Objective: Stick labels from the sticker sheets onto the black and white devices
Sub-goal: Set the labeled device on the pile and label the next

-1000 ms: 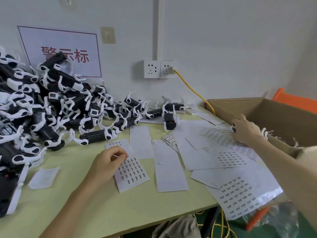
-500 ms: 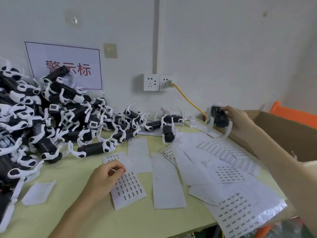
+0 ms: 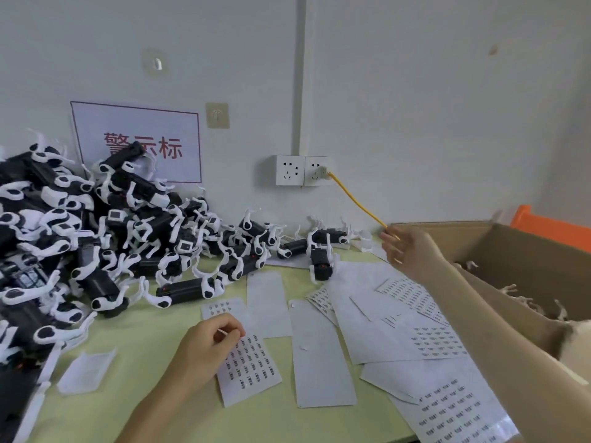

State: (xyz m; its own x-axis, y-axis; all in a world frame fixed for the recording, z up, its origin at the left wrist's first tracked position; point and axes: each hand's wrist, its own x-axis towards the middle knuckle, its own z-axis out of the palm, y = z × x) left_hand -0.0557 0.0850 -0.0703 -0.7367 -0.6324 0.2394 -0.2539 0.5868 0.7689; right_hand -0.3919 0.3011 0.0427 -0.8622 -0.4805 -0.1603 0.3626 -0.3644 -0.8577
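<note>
Bench (image 3: 153, 407) carries everything. Pile of devices (image 3: 96, 238) sits up-left of the left grip (image 3: 208, 346); a single device (image 3: 321, 262) lies just left of the right grip (image 3: 412, 254). Cardboard box (image 3: 518, 263) is right of the right grip. Sticker sheets (image 3: 438, 340) spread between and below both grips. Left grip: fingers curled, pinching a small label (image 3: 223, 332) over one printed sheet. Right grip: fingers apart, empty (motion-blurred), in the air.

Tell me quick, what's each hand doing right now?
Left hand: pinching a small label over a sticker sheet.
Right hand: open, empty, slightly blurred.
</note>
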